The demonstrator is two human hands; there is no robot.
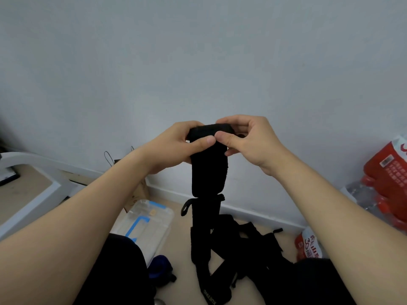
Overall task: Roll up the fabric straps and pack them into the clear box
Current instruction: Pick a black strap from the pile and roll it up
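Note:
I hold a long black fabric strap [209, 172] up in front of me by its top end. My left hand [176, 148] grips that end from the left, and my right hand [248, 139] pinches it from the right; both thumbs meet on the folded top. The strap hangs straight down to the floor. A loose heap of more black straps [248, 245] lies on the floor below. The clear box [147, 223], with blue clips, stands on the floor at lower left of the hanging strap.
A white wall fills the background. A pack of red-labelled water bottles [387, 186] stands at the right, a red-and-white packet [308, 245] near the straps. A white furniture edge [37, 190] is at the left, a brown paper bag [136, 190] behind the box, a blue object [160, 267] by my knee.

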